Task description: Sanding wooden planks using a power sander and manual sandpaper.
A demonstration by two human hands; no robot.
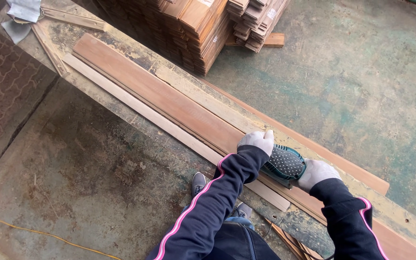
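Note:
A green power sander [285,163] with a dotted grip sits on a long reddish-brown wooden board [169,103] that lies on a dusty workbench [136,53]. My left hand [257,141], in a grey glove, presses on the front of the sander. At the tool's rear end, my right hand [316,172], also gloved, grips it. Both sleeves are dark with pink stripes. A paler narrow strip of wood [136,108] lies alongside the board on the near side.
Stacks of wooden boards [193,29] stand at the far end of the bench. A yellow cable [39,234] runs across the stained concrete floor at lower left. My shoes [198,183] show below the bench. Grey cloth [20,14] lies at top left.

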